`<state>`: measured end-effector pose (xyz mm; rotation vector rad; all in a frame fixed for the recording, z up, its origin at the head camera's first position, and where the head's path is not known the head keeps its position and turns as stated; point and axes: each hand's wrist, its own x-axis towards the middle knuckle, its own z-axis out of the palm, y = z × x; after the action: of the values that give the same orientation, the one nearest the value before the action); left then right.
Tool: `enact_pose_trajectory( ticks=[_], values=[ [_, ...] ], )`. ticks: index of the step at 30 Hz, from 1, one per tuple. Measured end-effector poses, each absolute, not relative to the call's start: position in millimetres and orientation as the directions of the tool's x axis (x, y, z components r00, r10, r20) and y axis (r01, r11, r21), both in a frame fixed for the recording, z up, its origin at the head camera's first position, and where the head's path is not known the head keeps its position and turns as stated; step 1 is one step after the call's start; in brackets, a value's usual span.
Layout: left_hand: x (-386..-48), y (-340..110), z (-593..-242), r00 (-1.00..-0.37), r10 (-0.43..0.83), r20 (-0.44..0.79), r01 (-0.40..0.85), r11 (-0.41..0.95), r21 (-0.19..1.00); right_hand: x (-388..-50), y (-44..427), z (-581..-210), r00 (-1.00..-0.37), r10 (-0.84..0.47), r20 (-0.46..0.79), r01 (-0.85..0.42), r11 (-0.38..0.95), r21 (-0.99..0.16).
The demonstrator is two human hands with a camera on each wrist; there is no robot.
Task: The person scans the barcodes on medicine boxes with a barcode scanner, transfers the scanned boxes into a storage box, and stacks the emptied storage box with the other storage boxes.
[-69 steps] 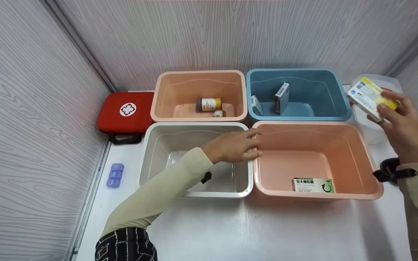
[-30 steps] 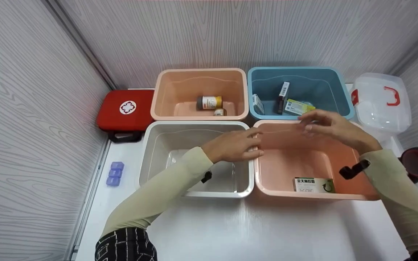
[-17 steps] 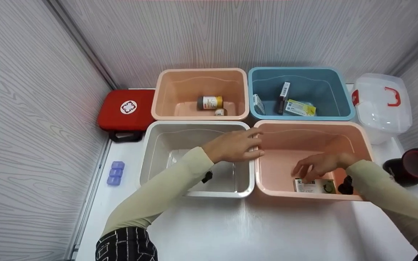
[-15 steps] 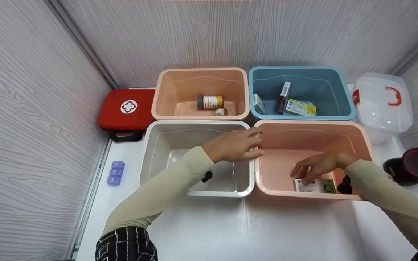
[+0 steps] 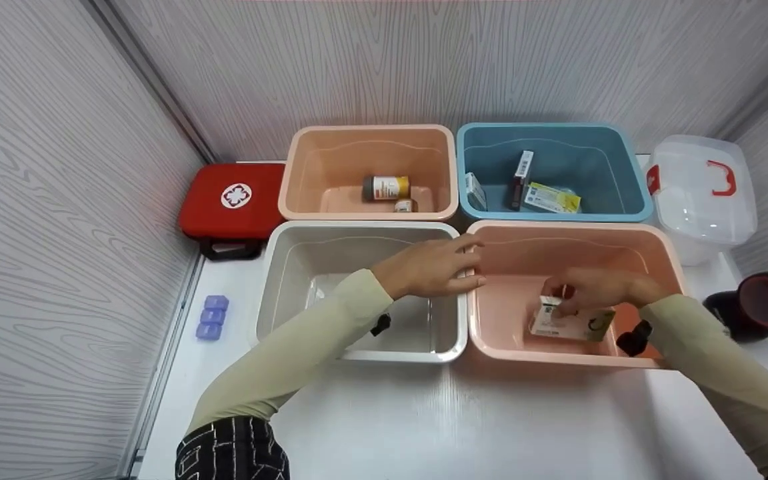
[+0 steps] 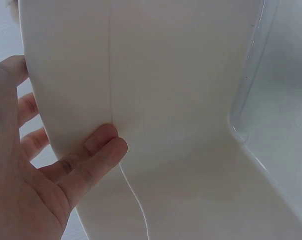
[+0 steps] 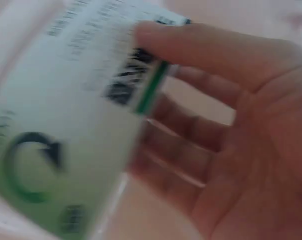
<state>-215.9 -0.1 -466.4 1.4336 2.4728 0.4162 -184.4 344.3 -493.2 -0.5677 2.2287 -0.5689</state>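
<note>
In the head view my right hand [image 5: 594, 287] grips a white-and-green medicine box [image 5: 567, 323] just inside the front pink bin [image 5: 674, 260]. The right wrist view has the thumb across the box's printed face [image 7: 46, 115], near its dark green stripe, and the other fingers behind it. My left hand [image 5: 427, 268] holds the right rim of the white bin [image 5: 364, 357], beside the pink bin. In the left wrist view, two digits lie against the bin's inner wall [image 6: 175, 90] and the other fingers are over the edge.
Behind stand a peach bin [image 5: 321, 173] with two bottles and a blue bin [image 5: 597, 180] with several boxes. A red first-aid case [image 5: 231, 207] and purple pill organizer [image 5: 212, 318] sit left. A clear lidded box [image 5: 704, 193] and black scanner-like device [image 5: 767, 300] are right.
The right hand has set a yellow-and-white box in the blue bin, then reached into the pink bin and taken hold of the green-and-white box, raising and tilting it. The left hand stays.
</note>
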Motion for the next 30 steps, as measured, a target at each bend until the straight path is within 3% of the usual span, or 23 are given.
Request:
enact_pose_trajectory(
  ticks=[4, 12, 21, 30],
  values=[
    [-216, 0, -465, -0.483, 0.872, -0.075, 0.802, 0.475, 0.361, -180, 347, -472, -0.753, -0.543, -0.372, -0.255, 0.762, -0.596],
    [-217, 1, -466, -0.478, 0.875, -0.08, 0.802, 0.472, 0.366, -170, 349, -443, -0.882, -0.454, -0.127, -0.304, 0.753, -0.583],
    [-217, 0, -467, -0.496, 0.862, -0.1, 0.79, 0.496, 0.36, -164, 353, -433, -0.932, -0.362, 0.022, -0.297, 0.727, -0.619],
    [-216, 0, -467, -0.478, 0.876, -0.061, 0.81, 0.467, 0.354, -159, 369, -440, -0.91, -0.358, 0.209, -0.398, 0.613, -0.683]
  ],
)
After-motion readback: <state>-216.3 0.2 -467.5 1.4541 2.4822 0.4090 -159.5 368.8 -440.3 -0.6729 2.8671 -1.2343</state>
